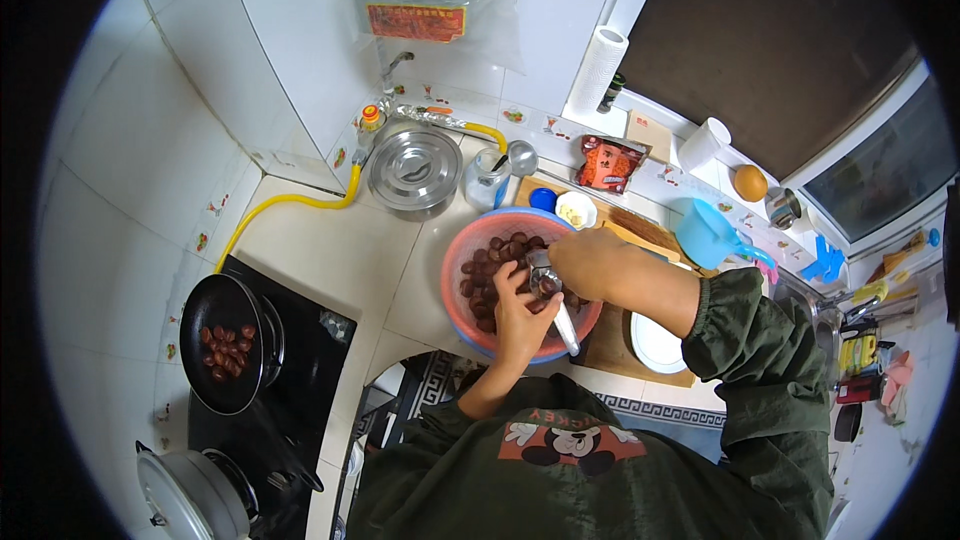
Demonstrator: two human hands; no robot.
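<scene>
Brown, rounded nuts (484, 270) are gathered in a round pink plastic basket (453, 285), above which a white-handled silver metal tool (566, 328) is held, presumably so dropped pieces are caught. By the left hand (520, 318), the tool's metal head is flanked with thumb and fingers apart; whether anything is pinched cannot be told. By the right hand (583, 260), it is partly covered, fingers curled, their grip hidden.

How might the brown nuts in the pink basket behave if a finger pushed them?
The brown nuts would probably roll or slide over one another, being rounded and loosely heaped. Each is likely light, looking small beside the left hand. Strays would probably be stopped by the raised wall of the pink basket.
</scene>
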